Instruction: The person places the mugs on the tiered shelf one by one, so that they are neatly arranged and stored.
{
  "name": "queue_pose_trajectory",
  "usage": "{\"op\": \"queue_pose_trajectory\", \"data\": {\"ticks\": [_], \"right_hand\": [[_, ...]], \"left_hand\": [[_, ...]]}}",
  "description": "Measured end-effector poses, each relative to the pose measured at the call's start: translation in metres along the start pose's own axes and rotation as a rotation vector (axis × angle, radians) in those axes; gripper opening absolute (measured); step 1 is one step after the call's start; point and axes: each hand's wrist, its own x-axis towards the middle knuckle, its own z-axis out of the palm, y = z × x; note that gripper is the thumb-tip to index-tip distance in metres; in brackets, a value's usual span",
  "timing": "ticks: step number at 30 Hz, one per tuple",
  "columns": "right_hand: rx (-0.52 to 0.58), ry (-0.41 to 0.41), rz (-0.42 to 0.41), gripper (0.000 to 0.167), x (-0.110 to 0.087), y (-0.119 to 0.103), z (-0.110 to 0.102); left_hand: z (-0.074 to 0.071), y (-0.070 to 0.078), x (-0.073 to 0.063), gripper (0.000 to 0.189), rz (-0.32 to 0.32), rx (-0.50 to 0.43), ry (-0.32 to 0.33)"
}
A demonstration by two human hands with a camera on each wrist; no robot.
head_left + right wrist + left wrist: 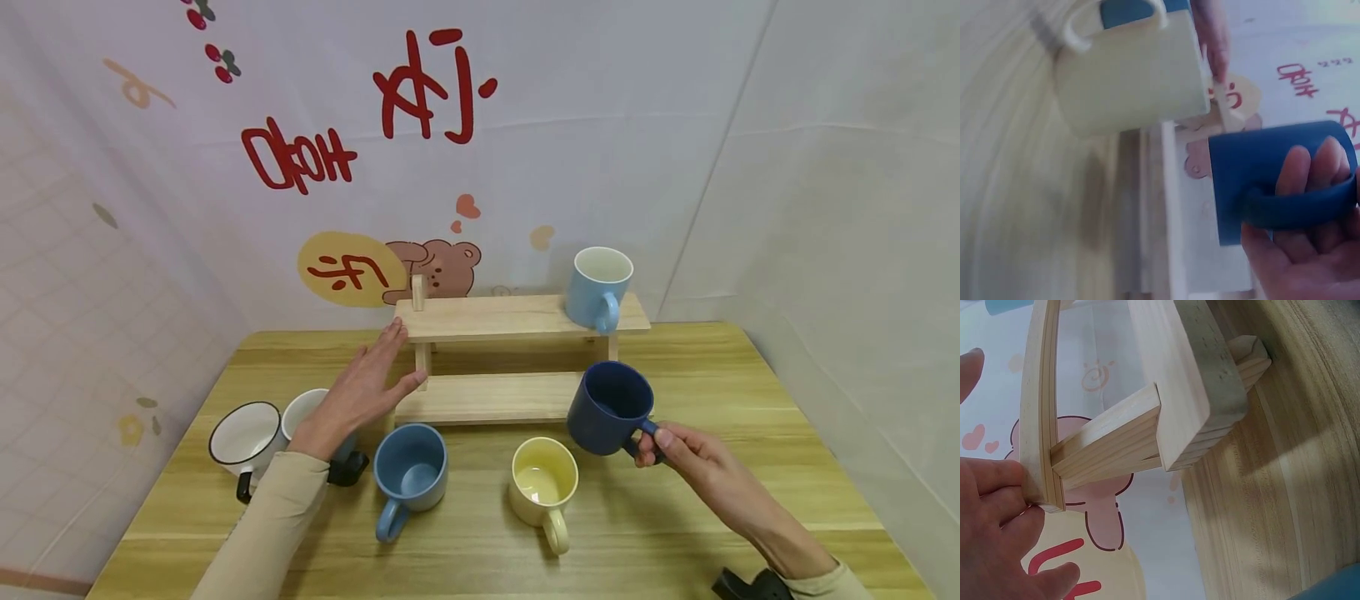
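Note:
My right hand (708,471) grips the handle of a dark blue mug (603,412), fingers through and around it in the right wrist view. The mug is upright and overlaps the right end of the shelf's lower board (487,398) in the head view. My left hand (363,392) touches the left end of the upper board (480,317) with its fingertips (1007,478), thumb spread apart. On the right end of that upper board stands a light blue mug (596,292), handle facing me.
On the table before the shelf stand a blue mug (411,467) and a yellow mug (542,482). A white mug with a black rim (243,437) is at the left, beside another white-lined mug (303,408) partly hidden by my left arm. A printed cloth (600,125) hangs behind.

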Motion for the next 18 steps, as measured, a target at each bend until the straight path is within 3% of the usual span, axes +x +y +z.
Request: {"op": "queue_pose_trajectory", "data": {"ticks": [11, 18], "right_hand": [[0.046, 0.125, -0.028, 0.028, 0.013, -0.025, 0.017], [0.074, 0.148, -0.061, 0.027, 0.025, -0.039, 0.029]], "left_hand": [[0.000, 0.000, -0.002, 0.093, -0.022, -0.020, -0.009], [-0.002, 0.001, -0.002, 0.091, -0.009, -0.018, -0.004]]}}
